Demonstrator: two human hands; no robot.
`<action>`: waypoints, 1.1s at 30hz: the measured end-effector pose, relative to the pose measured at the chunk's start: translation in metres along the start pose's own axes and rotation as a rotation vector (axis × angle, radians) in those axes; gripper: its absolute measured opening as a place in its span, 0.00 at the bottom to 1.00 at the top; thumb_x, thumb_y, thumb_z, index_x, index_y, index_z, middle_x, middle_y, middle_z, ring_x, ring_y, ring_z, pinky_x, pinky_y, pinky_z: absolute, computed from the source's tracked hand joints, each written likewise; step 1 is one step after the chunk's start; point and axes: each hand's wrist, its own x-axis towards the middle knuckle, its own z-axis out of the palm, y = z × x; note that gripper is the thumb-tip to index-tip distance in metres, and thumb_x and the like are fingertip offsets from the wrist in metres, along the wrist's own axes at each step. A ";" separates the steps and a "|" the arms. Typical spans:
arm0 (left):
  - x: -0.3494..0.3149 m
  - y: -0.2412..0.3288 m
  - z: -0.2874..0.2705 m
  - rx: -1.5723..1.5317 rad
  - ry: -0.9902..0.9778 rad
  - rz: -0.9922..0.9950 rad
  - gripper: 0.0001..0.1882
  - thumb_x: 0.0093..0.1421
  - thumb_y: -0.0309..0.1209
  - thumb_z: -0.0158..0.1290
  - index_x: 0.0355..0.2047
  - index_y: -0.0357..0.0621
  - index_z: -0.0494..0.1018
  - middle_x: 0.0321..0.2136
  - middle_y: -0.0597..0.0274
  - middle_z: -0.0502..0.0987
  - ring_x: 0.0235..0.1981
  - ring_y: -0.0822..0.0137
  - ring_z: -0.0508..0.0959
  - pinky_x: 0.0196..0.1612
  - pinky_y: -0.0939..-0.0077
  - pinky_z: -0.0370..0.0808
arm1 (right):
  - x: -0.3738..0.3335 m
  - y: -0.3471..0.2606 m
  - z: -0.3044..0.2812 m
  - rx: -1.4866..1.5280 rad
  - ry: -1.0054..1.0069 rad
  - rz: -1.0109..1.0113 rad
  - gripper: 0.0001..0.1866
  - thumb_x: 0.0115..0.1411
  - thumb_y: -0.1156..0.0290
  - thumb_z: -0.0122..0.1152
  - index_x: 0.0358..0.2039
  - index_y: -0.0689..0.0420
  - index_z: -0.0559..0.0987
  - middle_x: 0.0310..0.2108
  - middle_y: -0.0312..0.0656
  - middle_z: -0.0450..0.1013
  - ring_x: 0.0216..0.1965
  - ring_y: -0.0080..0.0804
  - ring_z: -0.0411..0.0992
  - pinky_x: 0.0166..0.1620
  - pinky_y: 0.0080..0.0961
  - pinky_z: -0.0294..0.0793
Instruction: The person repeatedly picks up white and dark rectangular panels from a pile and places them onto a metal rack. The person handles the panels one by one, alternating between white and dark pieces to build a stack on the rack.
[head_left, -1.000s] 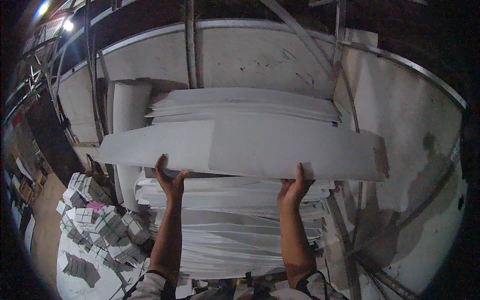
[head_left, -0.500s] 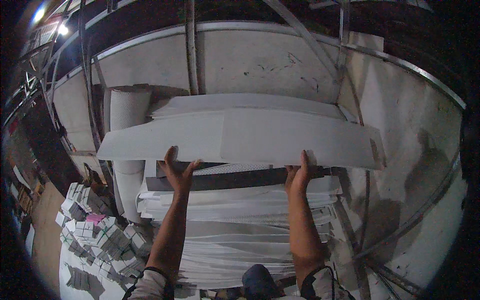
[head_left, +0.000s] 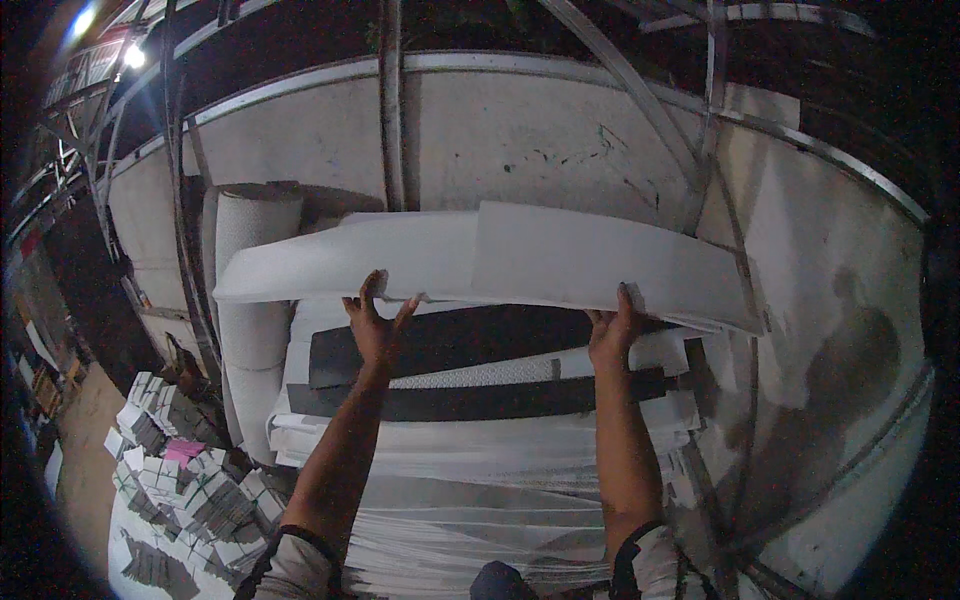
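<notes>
Both of my arms reach forward to some long, thin white sheets (head_left: 590,260) that overlap and stretch from left to right. My left hand (head_left: 378,325) grips their near edge left of the middle, thumb on top and fingers beneath. Farther right along that edge, my right hand (head_left: 614,325) holds them the same way, its fingers partly hidden underneath. The sheets sag at both ends and are lifted along the near side. Below them lie a wide dark strip (head_left: 450,345), a narrower dark strip (head_left: 480,400) and a textured white piece (head_left: 490,375), on a tall stack of white sheets (head_left: 470,500).
A large textured white roll (head_left: 258,225) stands upright at the left. Several tied white bundles (head_left: 190,490), with a pink piece (head_left: 183,452) among them, are heaped at the lower left. A pale wall (head_left: 520,130) with metal posts (head_left: 391,130) encloses the back and right.
The held sheets have moved away from me and their near edge has risen, uncovering more of the wide dark strip. Both hands keep their grip. The view has shifted slightly.
</notes>
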 end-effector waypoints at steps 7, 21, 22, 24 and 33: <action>0.047 -0.010 0.076 0.059 -0.032 -0.100 0.39 0.55 0.47 0.71 0.63 0.52 0.68 0.55 0.37 0.73 0.57 0.35 0.73 0.58 0.44 0.72 | 0.113 0.040 -0.002 -0.060 0.073 -0.017 0.35 0.62 0.62 0.68 0.64 0.46 0.59 0.60 0.43 0.65 0.57 0.42 0.71 0.48 0.44 0.81; 0.086 -0.106 0.261 0.116 -0.460 -0.182 0.49 0.59 0.66 0.58 0.73 0.64 0.53 0.63 0.39 0.69 0.66 0.32 0.64 0.61 0.34 0.65 | 0.327 0.115 -0.038 -0.133 -0.115 0.193 0.29 0.67 0.56 0.63 0.63 0.54 0.65 0.54 0.49 0.71 0.50 0.45 0.78 0.49 0.46 0.83; 0.082 -0.107 0.274 0.108 -0.526 -0.234 0.50 0.59 0.67 0.57 0.75 0.65 0.50 0.63 0.37 0.67 0.66 0.31 0.64 0.61 0.33 0.65 | 0.339 0.114 -0.050 -0.162 -0.108 0.246 0.29 0.68 0.56 0.61 0.63 0.55 0.65 0.53 0.50 0.71 0.50 0.46 0.79 0.50 0.46 0.84; 0.074 -0.111 0.295 0.138 -0.586 -0.296 0.50 0.60 0.67 0.55 0.75 0.69 0.46 0.63 0.32 0.66 0.66 0.29 0.63 0.62 0.33 0.64 | 0.352 0.120 -0.075 -0.244 -0.052 0.275 0.27 0.70 0.57 0.59 0.62 0.58 0.67 0.51 0.50 0.73 0.48 0.47 0.80 0.49 0.47 0.84; 0.052 -0.146 0.327 0.173 -0.645 -0.275 0.53 0.64 0.65 0.52 0.77 0.70 0.32 0.63 0.38 0.69 0.62 0.33 0.71 0.60 0.32 0.65 | 0.341 0.151 -0.097 -0.709 0.218 -0.011 0.32 0.65 0.58 0.68 0.60 0.63 0.67 0.48 0.55 0.75 0.48 0.54 0.79 0.48 0.49 0.81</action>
